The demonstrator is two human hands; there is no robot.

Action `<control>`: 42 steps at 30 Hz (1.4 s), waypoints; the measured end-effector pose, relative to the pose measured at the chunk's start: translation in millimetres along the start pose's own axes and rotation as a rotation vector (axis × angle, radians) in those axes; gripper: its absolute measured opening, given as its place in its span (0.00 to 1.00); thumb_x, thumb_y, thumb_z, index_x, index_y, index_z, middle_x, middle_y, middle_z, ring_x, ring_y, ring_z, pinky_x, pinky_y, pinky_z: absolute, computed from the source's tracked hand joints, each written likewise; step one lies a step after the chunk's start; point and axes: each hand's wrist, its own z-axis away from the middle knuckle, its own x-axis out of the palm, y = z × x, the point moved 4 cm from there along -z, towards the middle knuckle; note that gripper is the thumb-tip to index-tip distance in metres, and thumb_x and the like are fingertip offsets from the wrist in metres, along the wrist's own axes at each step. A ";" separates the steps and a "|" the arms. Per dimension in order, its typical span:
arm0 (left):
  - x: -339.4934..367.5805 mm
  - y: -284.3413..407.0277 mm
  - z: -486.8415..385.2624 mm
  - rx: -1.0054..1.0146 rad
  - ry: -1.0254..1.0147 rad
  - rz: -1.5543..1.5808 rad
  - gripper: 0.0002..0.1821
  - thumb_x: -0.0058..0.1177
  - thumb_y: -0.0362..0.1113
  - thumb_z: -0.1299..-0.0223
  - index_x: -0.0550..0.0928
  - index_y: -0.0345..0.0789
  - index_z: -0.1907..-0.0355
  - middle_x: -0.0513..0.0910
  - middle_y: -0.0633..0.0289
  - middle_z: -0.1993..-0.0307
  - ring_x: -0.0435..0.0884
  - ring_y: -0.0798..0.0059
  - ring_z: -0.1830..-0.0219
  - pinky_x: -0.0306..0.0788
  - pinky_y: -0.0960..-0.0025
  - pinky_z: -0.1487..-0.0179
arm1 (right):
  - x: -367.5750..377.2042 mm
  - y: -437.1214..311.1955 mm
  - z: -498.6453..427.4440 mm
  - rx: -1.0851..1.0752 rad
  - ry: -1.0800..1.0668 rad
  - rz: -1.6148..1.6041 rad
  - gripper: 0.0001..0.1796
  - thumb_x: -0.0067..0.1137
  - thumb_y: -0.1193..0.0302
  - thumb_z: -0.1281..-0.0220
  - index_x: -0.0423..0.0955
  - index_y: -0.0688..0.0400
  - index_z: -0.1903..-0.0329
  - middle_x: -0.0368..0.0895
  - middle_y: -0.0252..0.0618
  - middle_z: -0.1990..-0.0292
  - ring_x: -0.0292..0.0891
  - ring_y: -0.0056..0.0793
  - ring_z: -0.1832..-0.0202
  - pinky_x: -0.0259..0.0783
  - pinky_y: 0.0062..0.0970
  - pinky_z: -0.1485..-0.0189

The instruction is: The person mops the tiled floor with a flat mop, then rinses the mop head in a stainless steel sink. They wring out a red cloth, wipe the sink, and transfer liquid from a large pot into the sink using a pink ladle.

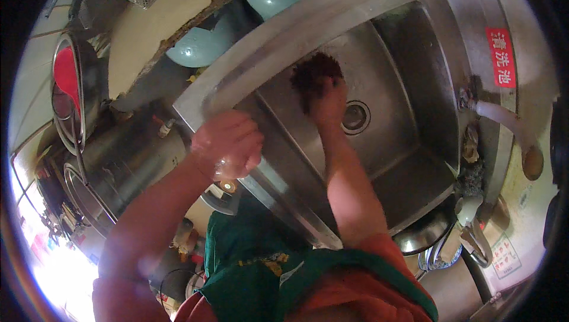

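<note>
My right hand [330,102] is inside a stainless steel sink [378,77], closed on a dark brown, bristly scrubber [316,70]. The scrubber lies against the sink bottom, left of the round drain [355,117]. Over the sink's near-left rim is my left hand [229,144], its fingers curled and looking wet. Whether it grips the rim or holds something is hidden by the fingers and blur.
A faucet [466,99] with a pale hose [498,115] is fixed on the right rim. Below it sits a dark wok [424,233] beside stacked dishes [440,255]. Pale green bowls [195,48] stand beyond the sink. At left, a metal pot [66,130] holds a red ladle [66,73].
</note>
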 end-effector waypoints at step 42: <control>-111.0 34.5 432.2 -0.814 0.008 -0.029 0.10 0.52 0.38 0.39 0.86 0.40 0.69 0.84 0.50 0.74 0.82 0.46 0.74 0.74 0.52 0.70 | -130.2 13.3 340.3 0.379 0.108 -0.314 0.28 0.64 0.56 0.40 0.70 0.58 0.42 0.80 0.55 0.55 0.76 0.58 0.49 0.74 0.51 0.45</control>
